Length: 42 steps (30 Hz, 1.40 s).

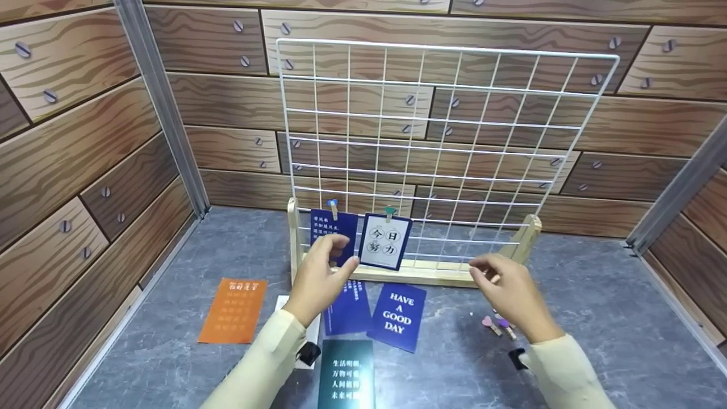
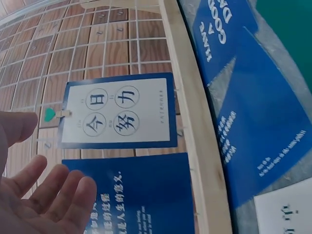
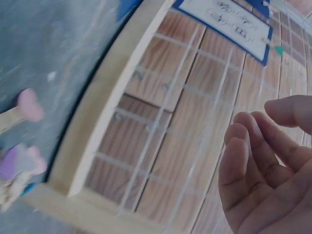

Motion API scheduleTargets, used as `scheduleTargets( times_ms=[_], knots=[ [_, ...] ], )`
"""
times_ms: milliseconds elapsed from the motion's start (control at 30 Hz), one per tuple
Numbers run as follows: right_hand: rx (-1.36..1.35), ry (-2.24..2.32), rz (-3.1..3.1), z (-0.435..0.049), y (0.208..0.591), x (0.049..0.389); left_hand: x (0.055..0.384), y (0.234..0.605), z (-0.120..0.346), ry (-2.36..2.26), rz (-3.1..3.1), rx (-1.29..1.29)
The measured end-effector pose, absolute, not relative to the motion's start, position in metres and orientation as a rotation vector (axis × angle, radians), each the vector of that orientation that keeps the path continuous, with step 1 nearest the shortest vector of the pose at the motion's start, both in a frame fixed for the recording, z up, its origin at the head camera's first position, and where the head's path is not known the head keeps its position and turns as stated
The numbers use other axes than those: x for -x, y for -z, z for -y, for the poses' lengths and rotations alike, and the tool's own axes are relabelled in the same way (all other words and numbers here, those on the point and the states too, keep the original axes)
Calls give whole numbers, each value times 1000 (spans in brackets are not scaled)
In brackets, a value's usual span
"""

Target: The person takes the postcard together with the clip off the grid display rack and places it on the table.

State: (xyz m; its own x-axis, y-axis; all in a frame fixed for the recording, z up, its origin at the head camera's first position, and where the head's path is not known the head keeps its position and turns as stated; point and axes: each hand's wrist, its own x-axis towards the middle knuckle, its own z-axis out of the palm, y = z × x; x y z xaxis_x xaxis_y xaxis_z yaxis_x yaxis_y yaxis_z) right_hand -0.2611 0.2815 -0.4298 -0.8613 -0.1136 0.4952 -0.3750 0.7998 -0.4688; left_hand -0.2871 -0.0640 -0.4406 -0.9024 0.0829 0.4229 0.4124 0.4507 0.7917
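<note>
My left hand [image 1: 324,278] hovers in front of a dark blue card [image 1: 347,224] with white writing, overlapping its lower part in the head view. A clothespin with a blue top [image 1: 333,203] clips that card to the wire grid [image 1: 443,49]. Beside it hangs a white card with a blue border [image 1: 386,241], under a clothespin with a green heart [image 1: 390,211]. Both left fingers and thumb are apart, with nothing between them. Farther right, my right hand [image 1: 505,284] is raised before the grid's lower right, fingers loosely bent and holding nothing.
The grid stands in a wooden base [image 1: 431,277]. On the grey table lie an orange card [image 1: 233,312], a blue "HAVE A GOOD DAY" card [image 1: 397,315], another blue card [image 1: 347,309], a green card [image 1: 347,375] and a partly hidden white card. Heart-topped clothespins [image 1: 504,324] lie near my right wrist.
</note>
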Motion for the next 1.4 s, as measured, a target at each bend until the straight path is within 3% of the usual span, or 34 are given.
scheduleTargets(
  times_ms=[800,1400],
  knots=[
    [-630,-677,2671,-168,370,335,324,435,30,1519,2348,206],
    [-541,-503,2692,-146,367,351,331,441,14,1409,2354,112]
  ],
)
